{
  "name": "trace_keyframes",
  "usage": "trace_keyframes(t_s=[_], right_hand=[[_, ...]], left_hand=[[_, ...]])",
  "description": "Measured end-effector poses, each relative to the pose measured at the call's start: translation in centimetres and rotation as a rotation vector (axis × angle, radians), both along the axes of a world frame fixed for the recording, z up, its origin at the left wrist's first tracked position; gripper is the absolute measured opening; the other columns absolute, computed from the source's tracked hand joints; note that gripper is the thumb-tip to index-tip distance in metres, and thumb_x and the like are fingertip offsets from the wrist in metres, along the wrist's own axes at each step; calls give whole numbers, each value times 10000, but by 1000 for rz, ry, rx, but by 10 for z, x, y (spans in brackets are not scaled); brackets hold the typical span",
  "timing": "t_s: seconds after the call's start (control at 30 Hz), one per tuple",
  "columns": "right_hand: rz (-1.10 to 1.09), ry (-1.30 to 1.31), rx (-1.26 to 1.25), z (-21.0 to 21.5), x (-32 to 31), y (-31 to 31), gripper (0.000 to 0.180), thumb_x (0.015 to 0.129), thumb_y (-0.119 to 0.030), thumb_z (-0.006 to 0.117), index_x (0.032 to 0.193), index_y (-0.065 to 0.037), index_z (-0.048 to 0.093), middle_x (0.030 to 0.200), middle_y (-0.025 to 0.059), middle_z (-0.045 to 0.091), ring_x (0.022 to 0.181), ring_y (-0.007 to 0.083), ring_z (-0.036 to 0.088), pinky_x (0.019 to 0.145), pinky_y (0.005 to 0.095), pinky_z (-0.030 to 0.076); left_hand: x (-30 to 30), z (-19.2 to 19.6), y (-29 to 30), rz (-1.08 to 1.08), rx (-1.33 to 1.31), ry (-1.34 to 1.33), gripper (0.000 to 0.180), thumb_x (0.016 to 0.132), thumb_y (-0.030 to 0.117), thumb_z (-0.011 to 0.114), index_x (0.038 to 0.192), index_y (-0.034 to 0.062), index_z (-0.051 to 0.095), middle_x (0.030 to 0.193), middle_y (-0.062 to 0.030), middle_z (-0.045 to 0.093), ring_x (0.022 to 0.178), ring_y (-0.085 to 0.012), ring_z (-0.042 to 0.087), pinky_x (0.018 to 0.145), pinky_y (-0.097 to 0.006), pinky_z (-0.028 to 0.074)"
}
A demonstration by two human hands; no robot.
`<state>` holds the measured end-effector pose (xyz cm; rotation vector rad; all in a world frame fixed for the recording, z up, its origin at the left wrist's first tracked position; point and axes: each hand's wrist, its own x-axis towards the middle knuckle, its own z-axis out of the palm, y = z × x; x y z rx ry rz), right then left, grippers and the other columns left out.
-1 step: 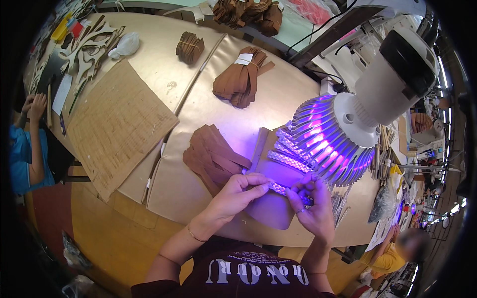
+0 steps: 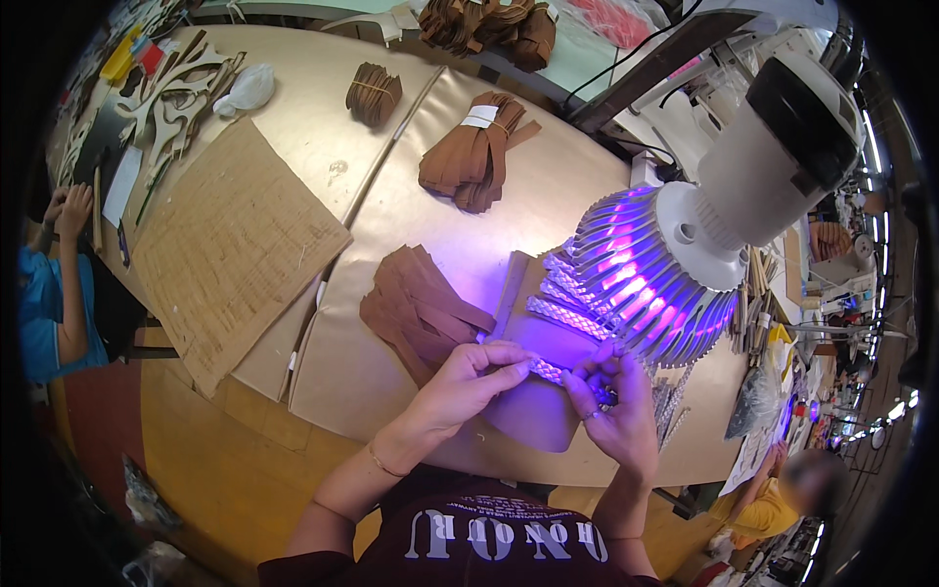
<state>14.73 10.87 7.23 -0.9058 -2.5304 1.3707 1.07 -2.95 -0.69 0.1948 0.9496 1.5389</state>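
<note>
A short braided strip (image 2: pixel 546 371) is stretched between my two hands under purple light. My left hand (image 2: pixel 476 379) pinches its left end between thumb and fingers. At the other end my right hand (image 2: pixel 616 396) grips it, fingers curled. Just beyond lie more braided strips (image 2: pixel 567 318) on a flat board (image 2: pixel 515 284), partly hidden by the finned lamp (image 2: pixel 655 279) that glows purple over them. Beside my left hand a fanned pile of brown flat strips (image 2: pixel 416 303) rests on the table.
Farther back on the gold-covered table (image 2: pixel 391 196) are a banded brown bundle (image 2: pixel 474 152) and a smaller bundle (image 2: pixel 374 94). A tan board (image 2: pixel 240 249) lies left. Co-workers sit at the far left, in a blue sleeve (image 2: pixel 44 318), and at the right, in a yellow shirt (image 2: pixel 761 511).
</note>
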Motion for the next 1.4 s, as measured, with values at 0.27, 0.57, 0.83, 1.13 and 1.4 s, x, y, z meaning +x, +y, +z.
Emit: trace_keyframes(t_s=[0.27,0.57,0.83,1.13,1.4], right_hand=[[-89,-52,7,3,-12,-2,308,829,-41,738,1030,11,509,794,35,603,641,61,500,565,214,404],[-76,-41,118,10,-29,-3,204,797,-102,755,770,45,616,642,23,586,550,57,507,496,232,389],[-111,7,97,6,-28,-8,186,801,-81,744,827,51,615,672,23,599,557,52,516,490,228,398],[-89,-137,246,17,-25,-9,259,815,-207,758,830,25,643,656,87,622,558,181,585,525,321,445],[-124,-312,345,36,5,14,311,803,-301,782,747,-19,664,597,118,594,522,263,574,517,365,429]], left_hand=[[-9,-4,2,-13,-13,-46,219,935,130,628,1112,27,707,940,39,640,861,-36,543,819,-218,440],[-1,-8,5,142,-26,179,212,892,94,661,1070,-7,716,1046,-21,612,927,-91,556,806,-231,441],[21,5,3,424,-84,970,212,850,-26,627,1053,5,678,1084,-129,616,976,-212,610,833,-291,488],[42,0,0,329,114,1288,329,835,-67,616,1160,-19,610,1216,-237,616,1137,-368,617,969,-413,501],[38,5,-3,167,114,1468,383,821,-76,599,1192,18,621,1327,-264,539,1224,-386,554,1023,-428,463]])
